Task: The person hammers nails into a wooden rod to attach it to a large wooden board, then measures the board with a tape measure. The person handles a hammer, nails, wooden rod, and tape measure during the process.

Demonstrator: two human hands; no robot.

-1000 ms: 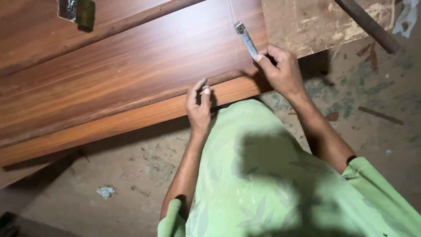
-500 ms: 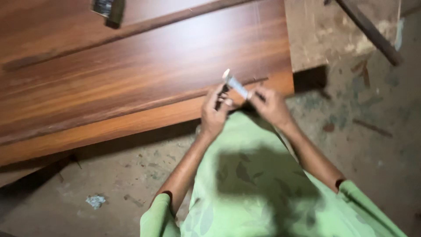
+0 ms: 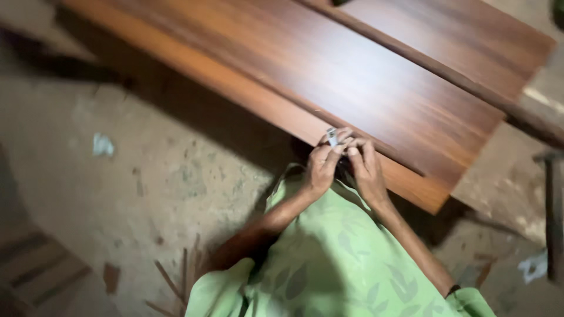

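Both my hands meet at the near edge of a long brown laminated wooden board [image 3: 364,88]. My left hand [image 3: 320,170] and my right hand [image 3: 365,170] are curled together around a small grey metal tool [image 3: 332,137], whose tip sticks up between the fingers. Most of the tool is hidden inside the hands. My forearms come out of green patterned sleeves [image 3: 329,270] just below. The picture is blurred by head movement.
The board's pale orange edge [image 3: 258,100] runs diagonally across the view. A second dark wooden strip [image 3: 446,73] lies along the far side. The dusty concrete floor [image 3: 164,176] holds paper scraps [image 3: 103,145] and wood slivers [image 3: 176,282]. A dark stand [image 3: 552,205] is at right.
My right hand has pulled the metal tool off the board face and brought it to my left hand at the board's edge. The view has swung and tilted.
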